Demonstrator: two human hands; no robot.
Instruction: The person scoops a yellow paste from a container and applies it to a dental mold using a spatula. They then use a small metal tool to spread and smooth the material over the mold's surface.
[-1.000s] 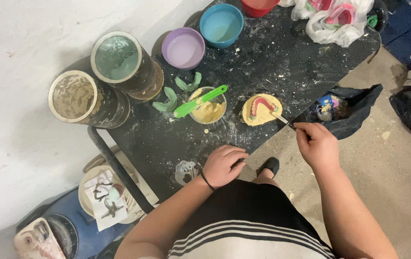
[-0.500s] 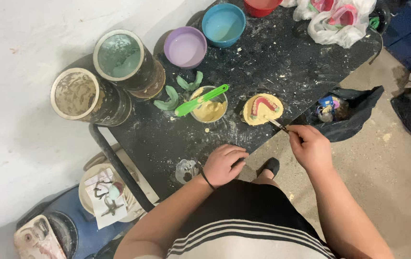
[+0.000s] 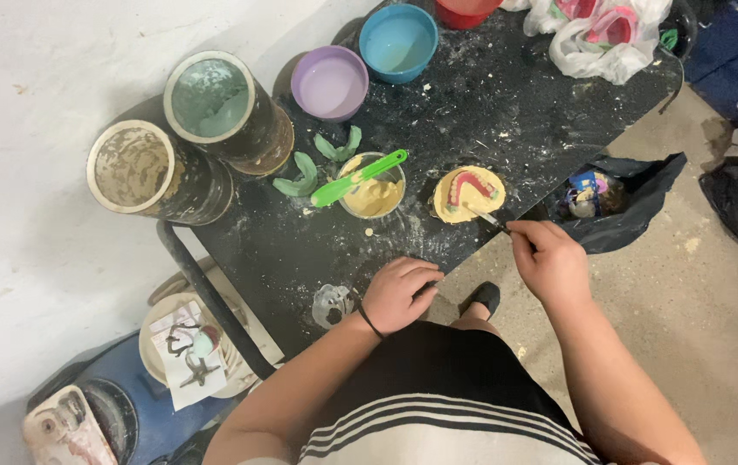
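A yellow plaster dental cast [image 3: 469,194] with a pink arch on top lies on the black speckled table [image 3: 507,103]. My right hand [image 3: 550,258] holds a thin metal tool [image 3: 491,220] whose tip touches the cast's near edge. My left hand [image 3: 399,293] rests curled on the table's front edge, holding nothing I can see. Left of the cast stands a small cup of yellow mix [image 3: 373,191] with a green spatula [image 3: 358,177] laid across it.
Two large dirty buckets [image 3: 138,172] [image 3: 218,95] stand at the table's left end. Purple [image 3: 329,82], blue [image 3: 397,41] and red bowls line the far edge. Green arch-shaped moulds [image 3: 300,176] lie by the cup. A black bag [image 3: 619,194] hangs at the right.
My right hand has shifted slightly along the cast's edge with the tool. My left hand stays on the table's front edge.
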